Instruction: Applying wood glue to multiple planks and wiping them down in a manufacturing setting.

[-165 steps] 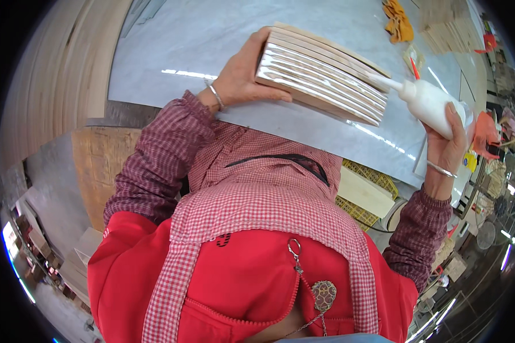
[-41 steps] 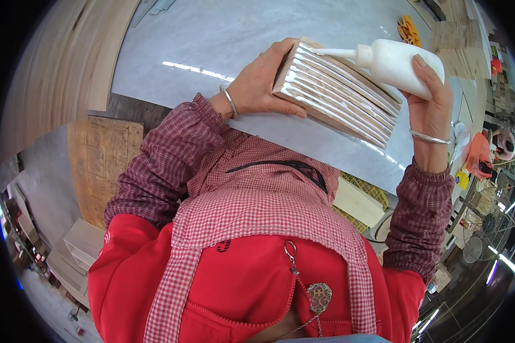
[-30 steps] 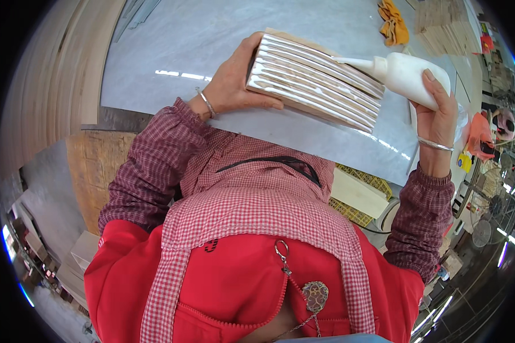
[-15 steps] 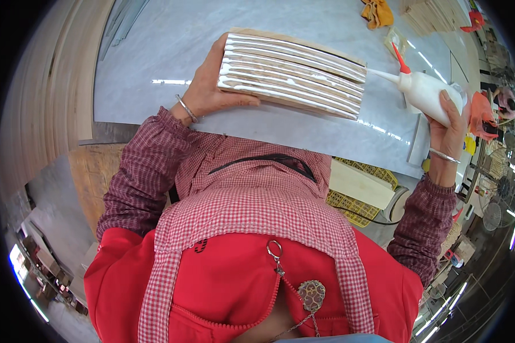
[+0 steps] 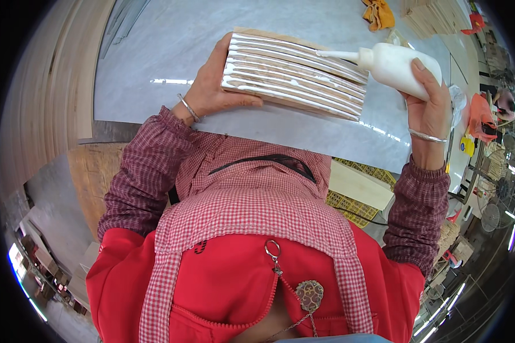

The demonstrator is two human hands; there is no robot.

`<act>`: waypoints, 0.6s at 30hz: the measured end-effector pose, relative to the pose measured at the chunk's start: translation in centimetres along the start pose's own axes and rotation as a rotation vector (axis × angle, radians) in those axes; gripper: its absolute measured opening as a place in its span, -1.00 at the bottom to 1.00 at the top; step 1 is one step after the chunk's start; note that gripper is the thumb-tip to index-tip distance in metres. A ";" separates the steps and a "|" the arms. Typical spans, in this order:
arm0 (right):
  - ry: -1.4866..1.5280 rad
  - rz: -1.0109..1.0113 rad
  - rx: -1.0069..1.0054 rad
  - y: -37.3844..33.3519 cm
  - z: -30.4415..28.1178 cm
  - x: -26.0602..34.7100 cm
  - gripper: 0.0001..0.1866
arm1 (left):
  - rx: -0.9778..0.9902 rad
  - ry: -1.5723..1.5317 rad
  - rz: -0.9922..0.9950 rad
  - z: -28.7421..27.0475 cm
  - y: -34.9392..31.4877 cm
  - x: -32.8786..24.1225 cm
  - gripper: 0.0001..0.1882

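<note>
My left hand point(image 5: 214, 86) grips the left end of a stack of wooden strips point(image 5: 294, 77), thumb along the near side and fingers behind. Lines of white glue run lengthwise along the strips' upper edges. In my right hand point(image 5: 429, 97) is a white squeeze bottle point(image 5: 403, 66), tipped sideways with its long thin nozzle pointing left. The nozzle tip is over the far right part of the strips; whether it touches them I cannot tell.
The strips are over a grey table point(image 5: 154, 57). Long boards point(image 5: 51, 86) stand along the left. Farther off are a yellow-orange glove point(image 5: 377, 14), stacked wood pieces point(image 5: 432, 17) and a red plastic bag point(image 5: 482, 117). Yellow crates point(image 5: 355, 208) sit below the table edge.
My right hand has moved the bottle left and slightly up, bringing its nozzle from the strips' right end to over their far side. The strips and my left hand have barely shifted.
</note>
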State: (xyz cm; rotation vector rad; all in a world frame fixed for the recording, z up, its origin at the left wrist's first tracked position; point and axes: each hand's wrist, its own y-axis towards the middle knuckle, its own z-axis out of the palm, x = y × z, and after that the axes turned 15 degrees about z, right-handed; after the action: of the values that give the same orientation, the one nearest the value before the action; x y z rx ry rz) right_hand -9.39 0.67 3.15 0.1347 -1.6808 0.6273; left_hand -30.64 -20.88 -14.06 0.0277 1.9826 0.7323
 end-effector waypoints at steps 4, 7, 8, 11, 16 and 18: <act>-0.039 0.015 -0.022 0.4 -1.6 -0.2 -0.60 | 0.003 -0.005 -0.003 0.1 -0.1 0.3 0.23; -0.036 0.033 -0.075 0.4 -3.5 -0.4 -0.61 | -0.003 -0.016 -0.016 0.0 -0.4 0.7 0.23; -0.035 0.039 -0.093 0.4 -4.0 -0.5 -0.61 | -0.005 -0.019 -0.020 0.0 -0.4 0.9 0.23; -0.049 0.020 -0.145 0.4 -5.4 -0.7 -0.62 | -0.001 -0.025 -0.015 0.2 -0.6 1.6 0.23; -0.023 0.010 -0.189 0.4 -7.0 -1.0 -0.61 | -0.001 -0.036 -0.030 0.2 -0.6 1.8 0.24; 0.018 0.020 -0.180 0.5 -6.9 -0.9 -0.59 | -0.006 -0.042 -0.051 0.1 -0.7 1.6 0.23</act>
State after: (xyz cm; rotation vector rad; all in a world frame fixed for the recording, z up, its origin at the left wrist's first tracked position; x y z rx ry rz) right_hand -3.36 4.11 2.66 -0.0166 -1.7138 0.4881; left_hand -31.21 -20.88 -15.68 -0.0114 1.9345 0.6988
